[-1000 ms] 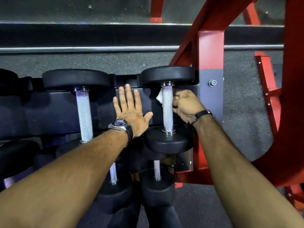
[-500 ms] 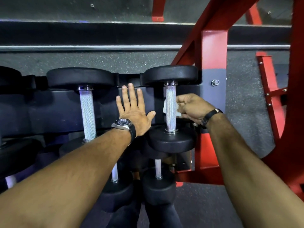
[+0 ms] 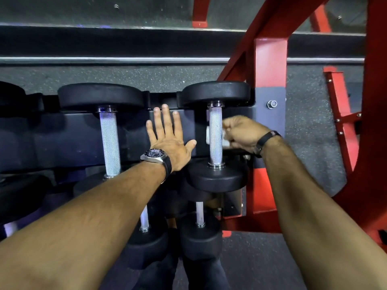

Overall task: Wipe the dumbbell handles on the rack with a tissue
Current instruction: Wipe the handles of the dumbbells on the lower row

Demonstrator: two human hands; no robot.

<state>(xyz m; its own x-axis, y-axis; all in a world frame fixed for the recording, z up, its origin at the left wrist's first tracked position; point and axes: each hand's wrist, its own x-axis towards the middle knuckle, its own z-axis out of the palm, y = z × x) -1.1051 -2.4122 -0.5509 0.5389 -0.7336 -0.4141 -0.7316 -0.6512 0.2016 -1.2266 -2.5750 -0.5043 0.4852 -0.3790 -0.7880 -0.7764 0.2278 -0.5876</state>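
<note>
Two black dumbbells with knurled silver handles lie on the top shelf of the dark rack (image 3: 62, 139). My right hand (image 3: 243, 132) is closed on a white tissue (image 3: 225, 138) wrapped around the middle of the right dumbbell handle (image 3: 215, 122); a bit of tissue shows on the handle's left side. My left hand (image 3: 167, 139), wearing a watch, rests flat with fingers spread on the rack panel between the two dumbbells. The left dumbbell handle (image 3: 110, 143) is bare and untouched.
A lower shelf holds smaller dumbbells (image 3: 200, 233) beneath my arms. The red rack frame (image 3: 270, 65) stands just right of my right hand, with a grey bolted plate (image 3: 272, 104). More red frame parts (image 3: 374, 122) rise at the far right. Speckled rubber floor lies behind.
My right hand with the tissue has slid down the right dumbbell handle from near its top end to its middle. My left hand has stayed flat on the rack.
</note>
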